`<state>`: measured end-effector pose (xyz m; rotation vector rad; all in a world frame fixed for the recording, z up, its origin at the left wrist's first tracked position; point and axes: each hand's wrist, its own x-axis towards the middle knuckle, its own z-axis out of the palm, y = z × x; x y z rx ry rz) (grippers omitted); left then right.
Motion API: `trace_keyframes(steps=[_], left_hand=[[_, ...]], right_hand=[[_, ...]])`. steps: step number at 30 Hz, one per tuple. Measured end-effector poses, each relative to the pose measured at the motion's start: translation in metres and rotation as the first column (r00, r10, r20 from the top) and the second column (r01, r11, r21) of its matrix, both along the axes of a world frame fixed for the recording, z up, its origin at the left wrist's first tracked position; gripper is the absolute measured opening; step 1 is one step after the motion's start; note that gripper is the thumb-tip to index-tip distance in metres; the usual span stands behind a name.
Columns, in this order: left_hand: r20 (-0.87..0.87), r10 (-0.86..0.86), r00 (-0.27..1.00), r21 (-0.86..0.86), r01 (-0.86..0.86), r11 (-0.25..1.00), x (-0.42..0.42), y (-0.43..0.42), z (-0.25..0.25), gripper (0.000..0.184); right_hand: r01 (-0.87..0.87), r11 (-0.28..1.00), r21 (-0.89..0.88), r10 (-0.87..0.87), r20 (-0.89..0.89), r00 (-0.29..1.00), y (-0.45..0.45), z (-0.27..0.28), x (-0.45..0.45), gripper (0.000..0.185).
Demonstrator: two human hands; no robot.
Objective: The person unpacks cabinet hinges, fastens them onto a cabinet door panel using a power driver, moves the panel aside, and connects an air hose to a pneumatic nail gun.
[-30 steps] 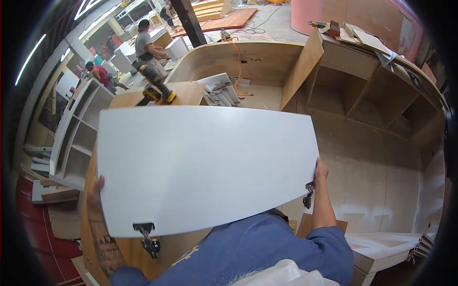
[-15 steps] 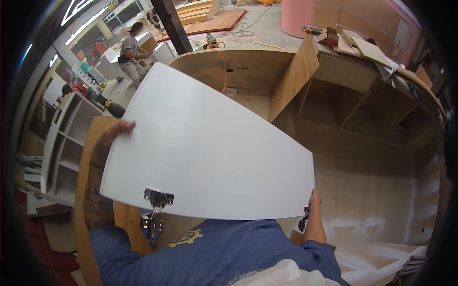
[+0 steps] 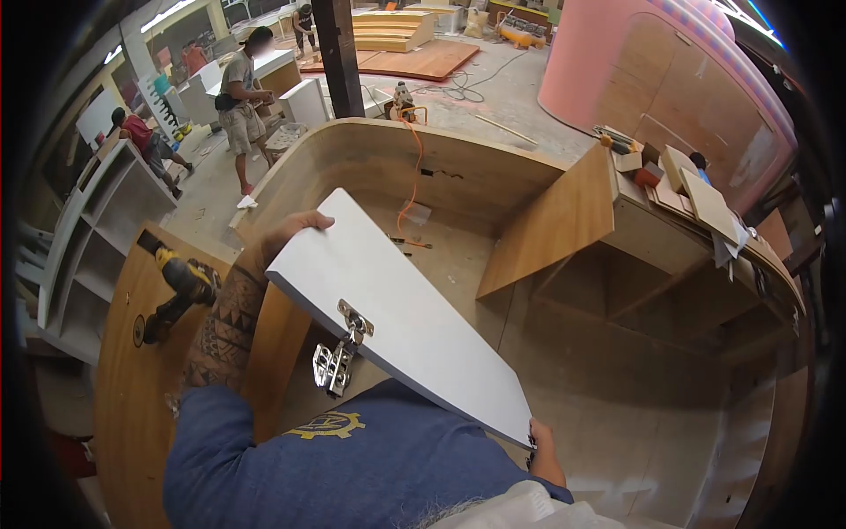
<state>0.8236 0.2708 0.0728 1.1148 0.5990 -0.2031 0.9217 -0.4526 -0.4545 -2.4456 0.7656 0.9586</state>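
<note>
A white cabinet door (image 3: 410,309) is held tilted across my front, one hand at each end. My left hand (image 3: 304,227) grips its upper left edge, the thumb lying on the white face. At the lower right corner, my right hand (image 3: 544,441) is closed on the door's end; part of that hand is hidden by the panel. A metal hinge (image 3: 339,351) is fixed near the left long edge and hangs outward. Beside my right fingers sits a second dark hinge, mostly hidden. To the left of my forearm, a yellow and black cordless drill (image 3: 181,282) lies on a wooden surface.
A curved plywood counter (image 3: 370,145) surrounds the space ahead, with an orange cord (image 3: 418,167) over its wall. Wood offcuts (image 3: 692,189) lie on the right-hand top. White shelving (image 3: 97,238) stands at left. Co-workers, one a standing person (image 3: 242,110), are in the background.
The door has tilted away and now shows more edge-on, shifted lower and to the right. My view has swung left, bringing the drill and more of the counter into sight.
</note>
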Motion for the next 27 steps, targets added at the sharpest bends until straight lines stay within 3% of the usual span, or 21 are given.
trace_keyframes(steps=[3, 5, 7, 8, 9, 11, 13, 14, 17, 19, 21, 22, 24, 26, 27], left_hand=[[0.005, 0.066, 0.998, 0.079, -0.066, 0.995, 0.017, 0.017, -0.003, 0.049], [-0.055, 0.044, 0.997, 0.16, -0.035, 0.986, 0.038, 0.032, 0.003, 0.046], [-0.093, 0.081, 0.992, 0.131, -0.069, 0.989, 0.065, 0.027, 0.031, 0.042], [-0.092, 0.11, 0.99, 0.104, -0.1, 0.99, 0.078, 0.025, 0.046, 0.039], [-0.102, 0.139, 0.985, 0.147, -0.123, 0.981, 0.091, 0.03, 0.058, 0.036], [-0.087, 0.132, 0.987, 0.253, -0.106, 0.962, 0.123, 0.04, 0.083, 0.037], [-0.126, 0.164, 0.978, 0.35, -0.11, 0.93, 0.145, 0.049, 0.12, 0.044], [-0.124, 0.184, 0.975, 0.444, -0.112, 0.889, 0.159, 0.051, 0.14, 0.047], [-0.083, 0.262, 0.962, 0.409, -0.207, 0.889, 0.185, 0.068, 0.187, 0.053], [-0.084, 0.314, 0.946, 0.445, -0.246, 0.861, 0.207, 0.047, 0.203, 0.055], [-0.01, 0.364, 0.931, 0.496, -0.312, 0.81, 0.218, 0.045, 0.203, 0.053], [-0.022, 0.37, 0.929, 0.495, -0.311, 0.811, 0.219, 0.06, 0.196, 0.053], [-0.085, 0.336, 0.938, 0.526, -0.244, 0.814, 0.225, 0.1, 0.175, 0.051], [-0.077, 0.366, 0.927, 0.546, -0.268, 0.793, 0.236, 0.123, 0.137, 0.051], [-0.056, 0.386, 0.921, 0.569, -0.288, 0.77, 0.242, 0.134, 0.116, 0.05]], right_hand=[[-0.214, 0.973, 0.091, 0.225, -0.127, 0.966, 0.024, 0.014, 0.037, 0.065], [-0.153, 0.956, 0.251, 0.164, -0.024, 0.986, 0.056, 0.019, 0.067, 0.063], [-0.406, 0.871, 0.278, 0.41, 0.044, 0.911, 0.086, 0.007, 0.118, 0.062], [-0.387, 0.881, 0.273, 0.395, 0.027, 0.918, 0.102, -0.014, 0.143, 0.061], [-0.269, 0.919, 0.288, 0.272, 0.031, 0.962, 0.123, -0.017, 0.163, 0.063], [-0.351, 0.904, 0.245, 0.336, 0.103, 0.936, 0.171, -0.008, 0.211, 0.069], [-0.322, 0.869, 0.376, 0.336, 0.03, 0.941, 0.216, -0.023, 0.257, 0.067], [-0.398, 0.829, 0.392, 0.402, 0.076, 0.913, 0.242, -0.03, 0.276, 0.069], [-0.552, 0.732, 0.398, 0.524, 0.188, 0.831, 0.316, 0.006, 0.334, 0.064], [-0.438, 0.755, 0.489, 0.255, 0.397, 0.882, 0.355, 0.005, 0.358, 0.06], [-0.436, 0.755, 0.49, 0.216, 0.442, 0.871, 0.391, 0.02, 0.391, 0.055], [-0.41, 0.698, 0.587, 0.144, 0.445, 0.884, 0.405, 0.024, 0.405, 0.052], [-0.381, 0.633, 0.674, 0.081, 0.432, 0.898, 0.418, 0.035, 0.427, 0.049], [-0.225, 0.555, 0.801, 0.12, 0.191, 0.974, 0.42, 0.057, 0.443, 0.045], [-0.222, 0.548, 0.807, 0.135, 0.176, 0.975, 0.417, 0.04, 0.449, 0.044]])
